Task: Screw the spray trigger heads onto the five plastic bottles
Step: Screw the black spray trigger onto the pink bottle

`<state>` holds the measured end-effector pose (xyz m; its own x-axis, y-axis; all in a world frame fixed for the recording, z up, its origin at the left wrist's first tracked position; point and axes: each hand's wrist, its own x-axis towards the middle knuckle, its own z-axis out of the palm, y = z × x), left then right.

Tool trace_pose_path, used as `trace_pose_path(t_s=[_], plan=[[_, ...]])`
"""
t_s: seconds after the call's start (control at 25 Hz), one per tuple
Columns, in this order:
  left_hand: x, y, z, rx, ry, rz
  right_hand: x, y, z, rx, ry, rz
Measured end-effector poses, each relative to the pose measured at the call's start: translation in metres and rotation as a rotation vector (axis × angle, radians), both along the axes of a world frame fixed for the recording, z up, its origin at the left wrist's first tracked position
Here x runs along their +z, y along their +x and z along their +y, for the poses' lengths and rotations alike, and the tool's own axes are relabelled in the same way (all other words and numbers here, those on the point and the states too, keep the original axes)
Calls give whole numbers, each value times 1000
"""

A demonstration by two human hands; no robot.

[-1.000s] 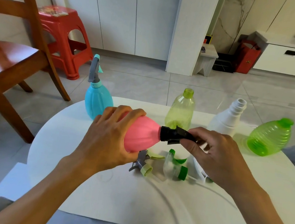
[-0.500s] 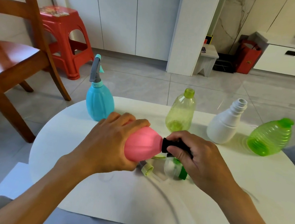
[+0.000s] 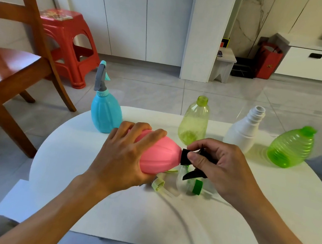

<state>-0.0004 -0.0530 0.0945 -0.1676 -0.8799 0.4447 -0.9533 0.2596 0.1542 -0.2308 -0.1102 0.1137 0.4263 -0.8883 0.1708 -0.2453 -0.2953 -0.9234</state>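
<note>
Bright daylight, soft blur, wide-angle warp

the right hand has turned on the black trigger head: its lever, pointing right a second ago, now hangs down toward the loose heads, thumb and fingers re-set on the collar.

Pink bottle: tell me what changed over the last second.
The right hand shifted its grip from the black trigger head's body to its collar, turning the lever downward. The left hand still holds the pink bottle sideways. The other bottles stayed put.
</note>
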Motion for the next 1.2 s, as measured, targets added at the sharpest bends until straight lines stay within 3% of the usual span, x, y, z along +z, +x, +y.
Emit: trace_pose_path(t_s=[0.08, 0.24, 0.28, 0.32, 0.4, 0.48, 0.68, 0.8, 0.96, 1.2], plan=[[-2, 0, -2, -8, -23, 12, -1, -2, -2, -49, 66, -40], [-5, -7, -7, -13, -95, -93, 0, -3, -2, -107, 516, -297], [-3, -9, -8, -10, -74, -47, 1, -3, -3, -94, 588, -355], [-1, -10, -9, -7, -15, 85, 3, -3, -4, -61, 630, -438], [5, -10, -7, -34, 244, 529, 5, -4, -7, 29, 606, -601], [9, -13, -5, -150, 546, 916, 6, 0, -6, 89, 491, -623], [9, -26, 2, -371, 888, 1201, -3, 16, 7, 138, 491, -716], [8, -29, 2, -301, 857, 1214, -4, 18, 7, 16, 522, -747], [-1, -48, 11, -146, 671, 894, -10, 18, 5, -175, 579, -642], [3, -38, 9, -309, 888, 1174, -6, 12, -1, 52, 615, -683]])
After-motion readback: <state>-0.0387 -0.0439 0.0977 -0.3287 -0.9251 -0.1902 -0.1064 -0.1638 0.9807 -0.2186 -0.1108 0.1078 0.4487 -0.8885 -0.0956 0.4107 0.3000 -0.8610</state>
